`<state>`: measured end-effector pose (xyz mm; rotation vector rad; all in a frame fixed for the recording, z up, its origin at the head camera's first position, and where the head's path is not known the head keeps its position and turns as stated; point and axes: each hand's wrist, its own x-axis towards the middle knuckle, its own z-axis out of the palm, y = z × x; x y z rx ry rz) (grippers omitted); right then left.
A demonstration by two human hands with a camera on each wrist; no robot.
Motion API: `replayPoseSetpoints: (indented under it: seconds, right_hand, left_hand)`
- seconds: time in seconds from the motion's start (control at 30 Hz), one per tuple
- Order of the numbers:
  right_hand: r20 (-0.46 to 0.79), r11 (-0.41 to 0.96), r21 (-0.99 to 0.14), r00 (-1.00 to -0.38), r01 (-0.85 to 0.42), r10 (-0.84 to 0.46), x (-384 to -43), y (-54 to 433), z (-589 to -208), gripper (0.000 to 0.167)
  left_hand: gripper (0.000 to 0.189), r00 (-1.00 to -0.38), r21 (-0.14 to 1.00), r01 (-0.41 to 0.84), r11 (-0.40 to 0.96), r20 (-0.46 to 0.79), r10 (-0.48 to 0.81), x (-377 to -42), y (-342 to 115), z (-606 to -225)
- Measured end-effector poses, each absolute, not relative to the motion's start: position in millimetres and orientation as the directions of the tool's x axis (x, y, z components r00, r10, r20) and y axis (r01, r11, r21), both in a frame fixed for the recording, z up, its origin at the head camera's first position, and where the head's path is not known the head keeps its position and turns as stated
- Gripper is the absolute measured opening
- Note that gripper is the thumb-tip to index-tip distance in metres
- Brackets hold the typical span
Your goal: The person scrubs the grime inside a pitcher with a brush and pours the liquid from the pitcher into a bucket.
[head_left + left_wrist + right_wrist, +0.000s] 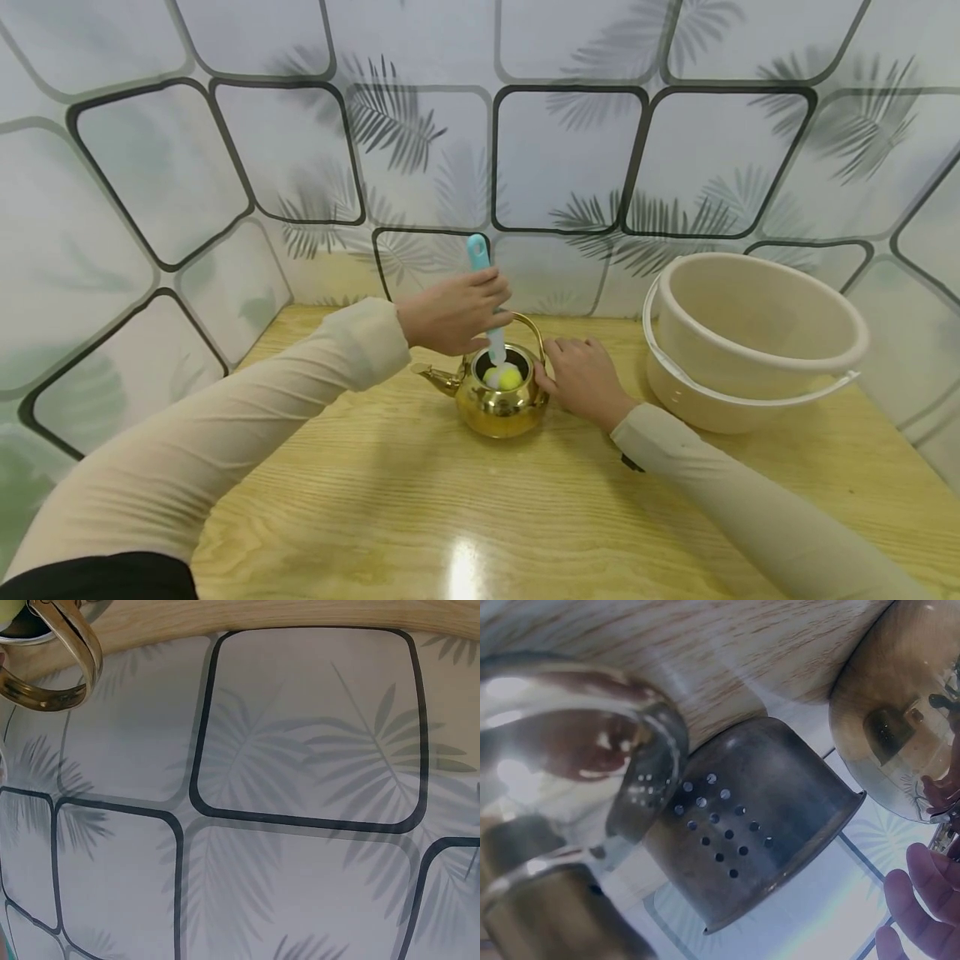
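Left hand (453, 310) grips the brush (486, 307); right hand (581, 379), fingers relaxed, steadies the teapot (498, 398). Keep the sponge head below the gripping fingers, scrubbing gently.

Bright, even light is seen in the head view, with glare thrown on the table (465, 567) well below the fingers and wall tiles bowed at the edges. The right wrist view is dimmer, blurred left of the fingers (922, 892), perhaps by closeness.
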<state>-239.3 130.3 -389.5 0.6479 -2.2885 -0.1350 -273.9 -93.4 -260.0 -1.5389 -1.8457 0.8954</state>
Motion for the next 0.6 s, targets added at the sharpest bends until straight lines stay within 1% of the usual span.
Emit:
replayPoseSetpoints:
  seconds: [0.17, 0.33, 0.5, 0.6]
  right_hand:
    - [0.636, 0.867, 0.275, -0.598, -0.415, -0.488, -238.4, 129.9, -388.8, 0.021]
    - [0.647, 0.869, 0.266, -0.592, -0.416, -0.481, -238.6, 129.2, -388.9, 0.020]
    - [0.647, 0.869, 0.267, -0.591, -0.416, -0.481, -239.4, 129.3, -388.9, 0.020]
    - [0.646, 0.868, 0.269, -0.590, -0.418, -0.485, -239.5, 129.5, -388.3, 0.020]
  left_hand:
    - [0.043, -0.189, -0.780, 0.615, 0.118, -0.001, 0.982, -275.3, -94.3, -259.5]
    - [0.041, -0.182, -0.788, 0.608, 0.096, -0.022, 0.983, -277.1, -93.3, -256.1]
    - [0.037, -0.164, -0.829, 0.557, 0.053, -0.048, 0.985, -277.2, -88.8, -252.7]
    - [0.036, -0.174, -0.862, 0.506, 0.044, -0.052, 0.983, -274.3, -85.1, -251.8]
